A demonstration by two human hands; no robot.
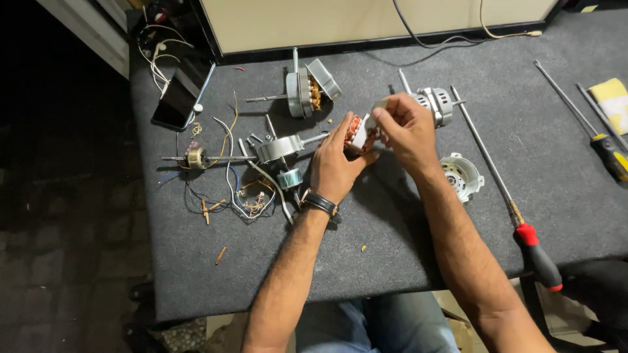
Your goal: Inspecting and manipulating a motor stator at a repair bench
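Both of my hands hold a small motor stator with copper-coloured windings (pixel 356 131) above the middle of a dark grey table (pixel 392 248). My left hand (pixel 335 163), with a watch on its wrist, cups the stator from the left. My right hand (pixel 405 127) pinches its upper right side with the fingertips. Most of the stator is hidden by my fingers.
Around my hands lie a motor housing with a shaft (pixel 307 88), another motor (pixel 435 104), a white end cap (pixel 461 175), a rotor on a shaft (pixel 281 147), loose wires (pixel 242 196), a phone (pixel 178 98), a long red-handled screwdriver (pixel 523 229) and a yellow-handled one (pixel 608 153).
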